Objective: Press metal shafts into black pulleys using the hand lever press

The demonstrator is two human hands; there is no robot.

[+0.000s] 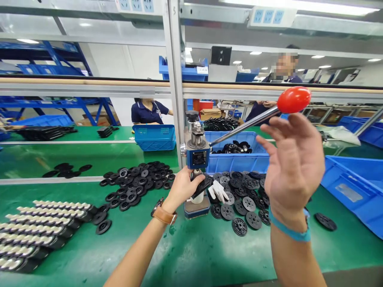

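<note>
A blue hand press [197,149] stands on the green bench, its long steel lever slanting up to the right and ending in a red knob [295,99]. My left hand [183,187] is closed around a black plastic part [202,186], tilted under the press ram above a white holder [197,199]. Just below the red knob is my right hand [291,159], fingers loosely spread and holding nothing. White gloves or finger covers [219,191] lie to the right of the press base.
Black discs lie in piles left [140,181] and right [248,203] of the press. Rows of black parts with white tops [44,223] stand at the left. Blue bins [356,187] and a blue basket [154,137] border the bench. Two people are across it.
</note>
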